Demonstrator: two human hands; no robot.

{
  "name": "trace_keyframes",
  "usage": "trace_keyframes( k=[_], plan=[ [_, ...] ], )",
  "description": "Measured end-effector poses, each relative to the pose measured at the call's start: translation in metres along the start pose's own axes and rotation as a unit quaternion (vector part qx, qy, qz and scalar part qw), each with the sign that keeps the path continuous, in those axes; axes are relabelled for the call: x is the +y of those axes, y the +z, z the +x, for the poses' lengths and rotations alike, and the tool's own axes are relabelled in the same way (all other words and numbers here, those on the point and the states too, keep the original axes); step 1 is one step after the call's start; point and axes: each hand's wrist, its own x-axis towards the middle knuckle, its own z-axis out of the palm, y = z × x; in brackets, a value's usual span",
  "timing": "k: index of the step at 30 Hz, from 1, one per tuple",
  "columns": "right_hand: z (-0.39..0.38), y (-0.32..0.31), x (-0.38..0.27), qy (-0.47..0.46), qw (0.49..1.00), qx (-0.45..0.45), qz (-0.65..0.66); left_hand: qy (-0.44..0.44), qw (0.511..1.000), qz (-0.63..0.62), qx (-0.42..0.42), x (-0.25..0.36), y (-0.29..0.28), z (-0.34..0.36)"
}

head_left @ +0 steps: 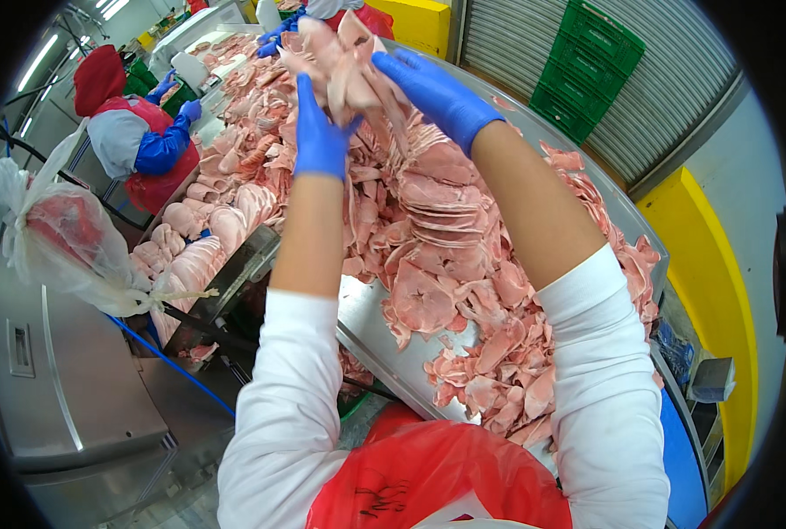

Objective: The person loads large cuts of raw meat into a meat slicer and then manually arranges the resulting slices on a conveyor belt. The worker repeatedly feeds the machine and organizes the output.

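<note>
Both my hands wear blue gloves and are raised over the far part of a metal table. Between them is a loose bunch of pale pink meat slices, slightly blurred. My left hand presses the bunch from the left, with its fingers partly hidden. From the right, my right hand grips it with fingertips on the upper edge. Below my hands a fanned stack of round meat slices rests among heaps of loose slices. Flat slices and a pile of trimmings lie nearer to me.
The metal table runs away from me, its raised rim on the right. On the left stands a steel machine with a plastic-wrapped part. A co-worker in red works at the far left. Green crates stand stacked by a shutter.
</note>
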Motion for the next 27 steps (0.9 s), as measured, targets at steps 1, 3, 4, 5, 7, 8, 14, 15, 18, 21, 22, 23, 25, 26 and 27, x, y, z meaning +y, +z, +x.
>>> trace_keyframes(
  k=[1,3,4,5,7,8,14,15,18,21,22,23,25,26,27],
  plan=[
    [0.014,0.004,0.008,-0.054,0.998,0.011,-0.012,0.005,0.999,0.020,0.026,0.014,-0.007,0.032],
    [-0.013,0.022,0.008,-0.092,0.988,0.034,-0.119,0.003,0.987,0.100,0.123,0.038,-0.037,0.058],
    [-0.038,0.025,0.004,-0.111,0.977,0.052,-0.175,-0.008,0.972,0.154,0.180,0.046,-0.045,0.063],
    [-0.065,0.017,0.024,-0.099,0.976,0.042,-0.188,-0.030,0.952,0.206,0.224,0.035,-0.044,0.070],
    [-0.136,0.003,0.067,-0.104,0.968,0.034,-0.225,0.074,0.946,0.263,0.173,-0.001,-0.066,0.057],
    [-0.175,0.006,0.083,-0.092,0.966,0.040,-0.239,0.186,0.906,0.359,0.127,-0.008,-0.113,0.054],
    [-0.531,-0.079,0.184,0.202,0.907,0.286,-0.233,0.121,0.925,0.359,-0.025,-0.172,-0.040,-0.158],
    [-0.588,-0.079,0.186,0.241,0.889,0.335,-0.200,0.157,0.894,0.414,-0.068,-0.193,-0.045,-0.189],
    [-0.734,-0.074,0.178,0.323,0.808,0.476,-0.122,0.052,0.883,0.420,-0.202,-0.251,-0.023,-0.283],
    [-0.823,-0.056,0.170,0.415,0.694,0.587,-0.039,-0.055,0.840,0.389,-0.373,-0.314,-0.004,-0.363],
    [-0.838,-0.050,0.172,0.405,0.664,0.629,-0.016,-0.093,0.816,0.384,-0.422,-0.323,0.013,-0.386],
    [-0.851,-0.042,0.181,0.391,0.634,0.667,0.010,-0.081,0.785,0.387,-0.476,-0.332,0.024,-0.404],
    [-0.867,-0.044,0.194,0.371,0.606,0.704,0.017,-0.054,0.719,0.392,-0.571,-0.354,0.048,-0.430],
    [-0.862,-0.055,0.193,0.357,0.625,0.693,-0.030,-0.059,0.736,0.396,-0.546,-0.365,0.053,-0.436],
    [-0.858,-0.070,0.192,0.342,0.646,0.678,-0.077,-0.063,0.753,0.401,-0.518,-0.377,0.057,-0.440]
  ],
)
